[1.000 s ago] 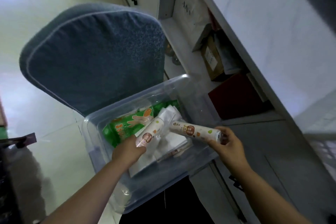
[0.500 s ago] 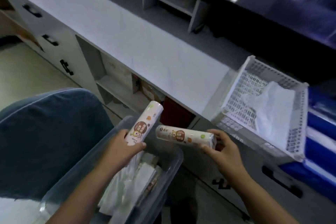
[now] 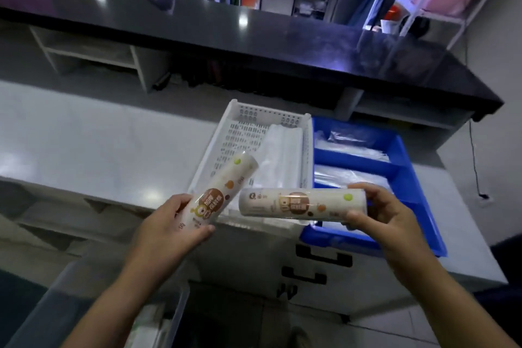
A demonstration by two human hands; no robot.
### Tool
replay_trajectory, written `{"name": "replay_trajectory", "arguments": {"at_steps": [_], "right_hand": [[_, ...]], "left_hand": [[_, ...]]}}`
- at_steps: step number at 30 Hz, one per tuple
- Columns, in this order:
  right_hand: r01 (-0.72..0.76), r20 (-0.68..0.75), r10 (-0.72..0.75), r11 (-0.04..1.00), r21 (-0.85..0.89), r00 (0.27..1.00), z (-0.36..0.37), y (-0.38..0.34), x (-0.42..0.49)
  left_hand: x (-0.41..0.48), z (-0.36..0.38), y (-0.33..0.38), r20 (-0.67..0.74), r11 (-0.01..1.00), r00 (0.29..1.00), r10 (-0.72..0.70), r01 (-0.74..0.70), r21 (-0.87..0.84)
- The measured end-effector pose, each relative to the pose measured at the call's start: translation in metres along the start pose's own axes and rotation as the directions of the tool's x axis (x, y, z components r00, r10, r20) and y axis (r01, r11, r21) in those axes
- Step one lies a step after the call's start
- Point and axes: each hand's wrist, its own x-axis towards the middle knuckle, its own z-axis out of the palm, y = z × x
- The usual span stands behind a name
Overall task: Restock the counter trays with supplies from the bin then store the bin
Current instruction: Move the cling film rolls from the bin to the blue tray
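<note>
With the left hand [image 3: 169, 230] and right hand [image 3: 388, 216] each gripping a printed roll [image 3: 302, 204], laying both flat beside the bags in the white tray [image 3: 240, 133] looked wisest.

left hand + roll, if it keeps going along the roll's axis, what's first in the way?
Probably the white perforated tray: the roll in the left hand tips up and away over its near edge. Depth unclear; it may pass above.

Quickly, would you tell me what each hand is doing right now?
Left hand: closed around the tilted roll.
Right hand: closed on the level roll.
</note>
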Motion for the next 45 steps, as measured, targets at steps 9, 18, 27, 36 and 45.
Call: {"name": "replay_trajectory", "arguments": {"at_steps": [9, 18, 27, 36, 45], "right_hand": [[-0.06, -0.057, 0.063, 0.997, 0.057, 0.996, -0.163, 0.059, 0.04], [0.029, 0.231, 0.153, 0.772, -0.635, 0.961, -0.197, 0.092, 0.08], [0.489, 0.506, -0.009, 0.269, -0.83, 0.863, -0.207, 0.116, 0.102], [0.541, 0.528, -0.133, 0.307, -0.783, 0.839, -0.17, 0.089, 0.104], [0.672, 0.741, -0.012, 0.434, -0.601, 0.671, -0.045, 0.086, 0.122]], "left_hand": [[0.031, 0.108, 0.08, -0.045, 0.98, 0.984, 0.171, -0.166, 0.106], [0.043, 0.17, 0.105, -0.131, 0.98, 0.986, 0.107, -0.082, 0.184], [0.048, 0.174, 0.107, -0.163, 0.972, 0.983, 0.078, -0.039, 0.233], [0.061, 0.17, 0.108, -0.105, 0.968, 0.988, 0.114, -0.086, 0.235], [0.063, 0.136, 0.098, -0.088, 0.926, 0.984, 0.157, -0.115, 0.359]]}}
